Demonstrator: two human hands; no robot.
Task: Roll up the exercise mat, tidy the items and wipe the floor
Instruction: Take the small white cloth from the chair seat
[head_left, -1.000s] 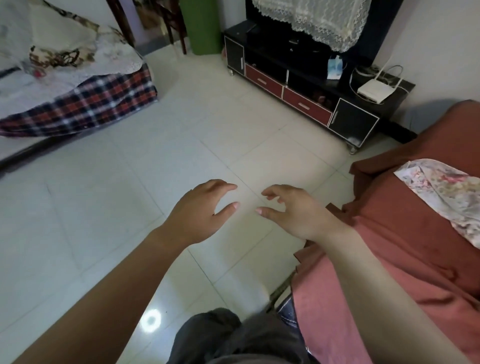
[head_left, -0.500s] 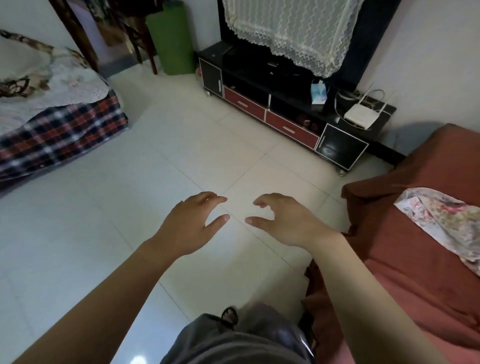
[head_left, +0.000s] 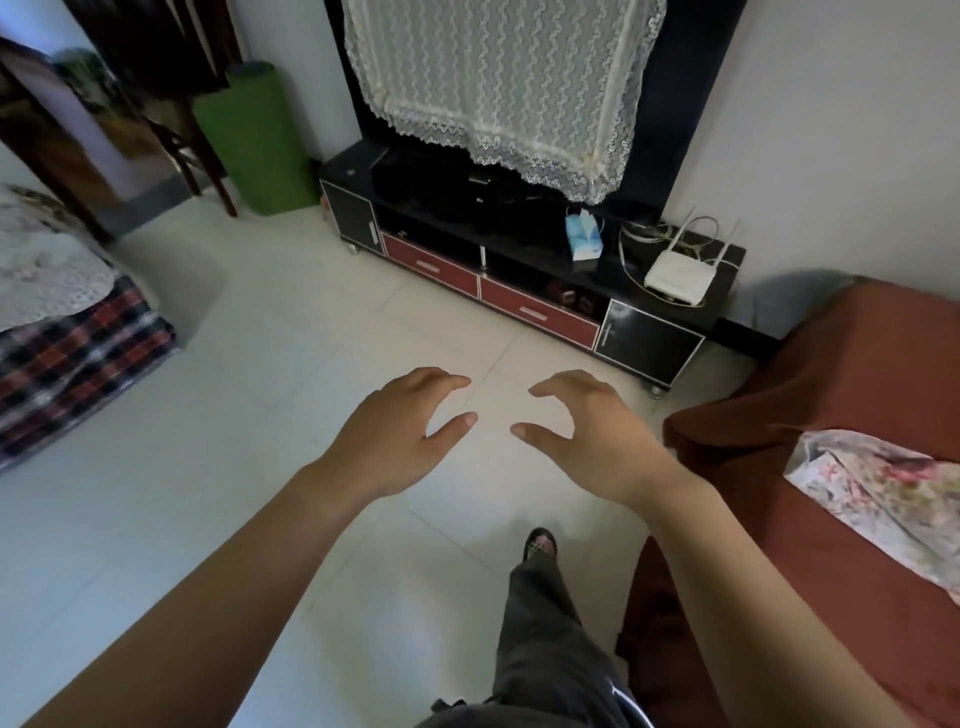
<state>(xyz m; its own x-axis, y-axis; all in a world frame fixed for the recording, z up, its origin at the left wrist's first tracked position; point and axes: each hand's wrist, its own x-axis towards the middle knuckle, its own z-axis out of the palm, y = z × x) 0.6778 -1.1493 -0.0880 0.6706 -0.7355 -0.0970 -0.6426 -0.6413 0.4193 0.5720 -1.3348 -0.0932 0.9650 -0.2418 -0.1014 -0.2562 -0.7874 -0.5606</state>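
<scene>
Head view: left hand (head_left: 397, 439) and right hand (head_left: 597, 441) are held loosely curled, empty; a cloth should likely be fetched before the floor (head_left: 249, 415) beneath them is wiped.

The green rolled-up foam exercise mat (head_left: 257, 140) stands upright as a thick cylinder in the upper left of the frame, its base on the floor, just beside the left end of the low black TV cabinet (head_left: 353, 218). The pale, glossy tiled floor (head_left: 234, 415) spreads across the middle and lower left, crossed by thin grout lines.
</scene>
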